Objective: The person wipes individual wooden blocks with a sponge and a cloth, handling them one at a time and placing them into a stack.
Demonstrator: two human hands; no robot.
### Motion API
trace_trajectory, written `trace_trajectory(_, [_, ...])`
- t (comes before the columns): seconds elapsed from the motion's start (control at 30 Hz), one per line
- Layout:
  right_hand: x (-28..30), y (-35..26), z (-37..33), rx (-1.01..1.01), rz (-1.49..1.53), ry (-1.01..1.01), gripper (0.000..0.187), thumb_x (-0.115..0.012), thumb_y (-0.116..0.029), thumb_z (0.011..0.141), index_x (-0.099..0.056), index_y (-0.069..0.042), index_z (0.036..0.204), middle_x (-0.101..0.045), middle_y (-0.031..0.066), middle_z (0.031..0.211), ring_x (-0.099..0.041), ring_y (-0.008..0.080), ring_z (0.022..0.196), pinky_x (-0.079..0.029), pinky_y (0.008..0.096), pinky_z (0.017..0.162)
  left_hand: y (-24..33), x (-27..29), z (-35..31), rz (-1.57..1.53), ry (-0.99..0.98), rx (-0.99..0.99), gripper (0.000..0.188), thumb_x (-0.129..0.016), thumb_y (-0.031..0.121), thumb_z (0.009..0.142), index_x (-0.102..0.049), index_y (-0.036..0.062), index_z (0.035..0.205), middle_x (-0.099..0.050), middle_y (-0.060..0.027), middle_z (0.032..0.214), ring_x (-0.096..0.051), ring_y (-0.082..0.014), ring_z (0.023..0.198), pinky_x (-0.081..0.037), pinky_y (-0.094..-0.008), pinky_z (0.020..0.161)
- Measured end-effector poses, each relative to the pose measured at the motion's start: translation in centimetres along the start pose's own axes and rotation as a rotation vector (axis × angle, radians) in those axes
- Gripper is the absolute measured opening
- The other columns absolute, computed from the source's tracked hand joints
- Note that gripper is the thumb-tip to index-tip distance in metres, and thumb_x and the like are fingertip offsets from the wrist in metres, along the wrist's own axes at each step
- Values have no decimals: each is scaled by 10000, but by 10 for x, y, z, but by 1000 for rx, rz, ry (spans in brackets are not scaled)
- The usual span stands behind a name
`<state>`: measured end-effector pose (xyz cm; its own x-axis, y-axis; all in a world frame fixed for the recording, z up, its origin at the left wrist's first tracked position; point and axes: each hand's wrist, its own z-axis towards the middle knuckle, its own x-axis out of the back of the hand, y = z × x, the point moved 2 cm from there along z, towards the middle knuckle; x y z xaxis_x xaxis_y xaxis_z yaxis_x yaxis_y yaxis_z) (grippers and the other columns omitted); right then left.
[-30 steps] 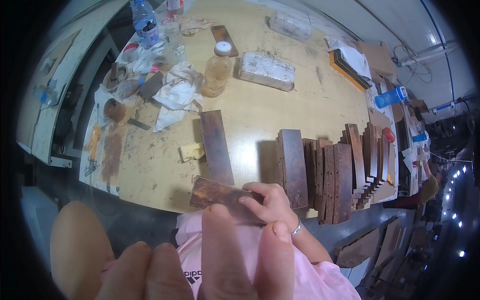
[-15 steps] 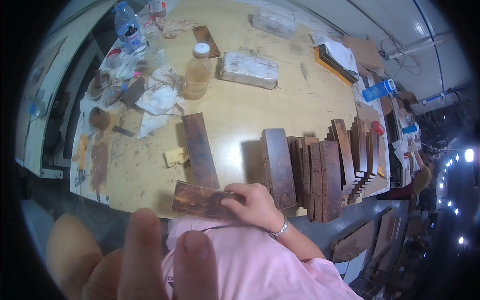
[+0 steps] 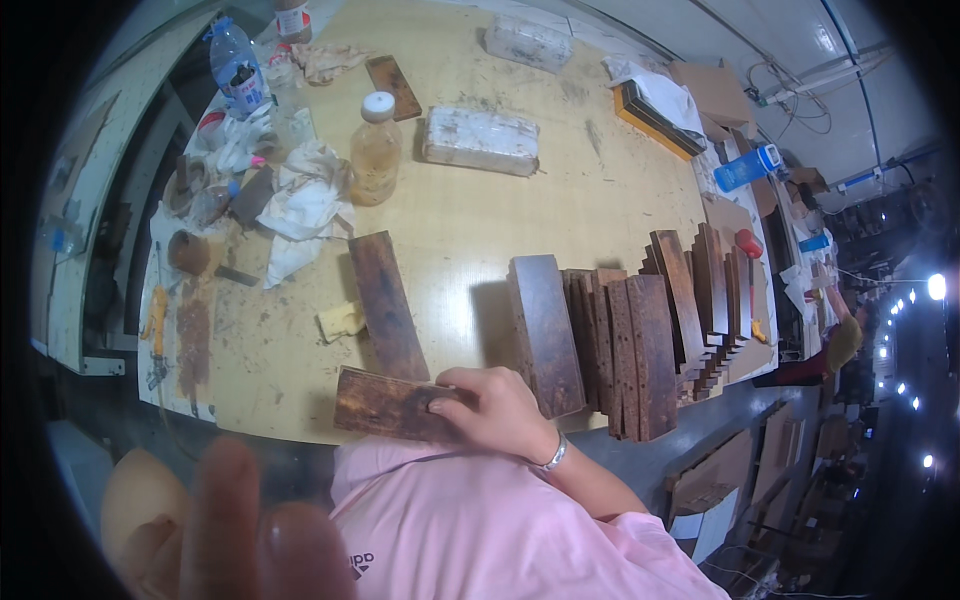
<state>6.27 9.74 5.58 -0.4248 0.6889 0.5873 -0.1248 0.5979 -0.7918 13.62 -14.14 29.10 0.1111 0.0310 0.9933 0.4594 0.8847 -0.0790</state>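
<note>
My right hand [image 3: 497,410] grips the right end of a short dark brown wooden board [image 3: 384,402] at the table's near edge, its thumb on top. Close to the camera at the lower left, my left hand [image 3: 215,535] looms large and blurred. Its fingers are raised and apart, with nothing visible in them. Just beyond the held board, a longer stained board [image 3: 387,305] lies on the table. Beside that one is a yellow sponge [image 3: 341,321]. To the right of my right hand, several dark boards [image 3: 548,335] stand on edge in a row.
A capped bottle of amber liquid [image 3: 376,150] stands past crumpled white cloths [image 3: 305,205]. Farther back lie a wrapped white block [image 3: 480,140] and a small board [image 3: 394,87]. A blue bottle [image 3: 745,169] lies at the right; another person [image 3: 838,345] stands beyond the table.
My left hand has moved down and left in the picture. The right hand still grips the board, and the whole view has shifted slightly.
</note>
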Motion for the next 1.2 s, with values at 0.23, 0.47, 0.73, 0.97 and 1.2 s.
trace_trajectory(0.23, [1, 19, 2, -181, 24, 153, 258, -729, -203, 843, -700, 10, 984, -649, 147, 702, -627, 211, 617, -497, 330, 608, -40, -44, 15, -279, 319, 380, 400, -550, 138, 891, -633, -37, 1240, -656, -168, 966, -615, -228, 799, -473, -356, 724])
trace_trajectory(0.47, [-6, 62, 0, -221, 439, 258, 245, -667, -128, 876, -652, 33, 1060, -688, 137, 884, -634, 162, 816, -501, 302, 746, -126, -180, 71, -691, -165, 399, 358, -646, 130, 840, -657, -28, 1161, -667, -218, 834, -655, -351, 766, -496, -367, 724])
trace_trajectory(0.73, [-4, 42, 7, -269, 818, 239, 157, -607, -56, 950, -601, -1, 1096, -646, 15, 996, -570, 79, 916, -438, 236, 869, -130, -277, 91, -870, -204, 582, 351, -633, 158, 904, -650, -31, 1199, -706, -209, 1046, -681, -317, 977, -505, -362, 862])
trace_trajectory(0.97, [-7, 27, 19, -318, 880, 273, 149, -572, 13, 939, -586, -20, 1083, -625, 4, 928, -564, 71, 836, -465, 230, 759, -170, -342, 137, -463, 230, 498, 563, -710, 196, 849, -532, 27, 1355, -540, -195, 1367, -542, -353, 1226, -456, -416, 1006])
trace_trajectory(1.2, [-9, 28, 31, -324, 968, 299, 203, -610, 41, 912, -570, -48, 1090, -583, -26, 914, -510, 53, 828, -421, 200, 784, -169, -372, 184, -272, 103, 636, 611, -758, 234, 783, -540, 108, 1340, -515, -156, 1353, -517, -360, 1237, -477, -432, 978])
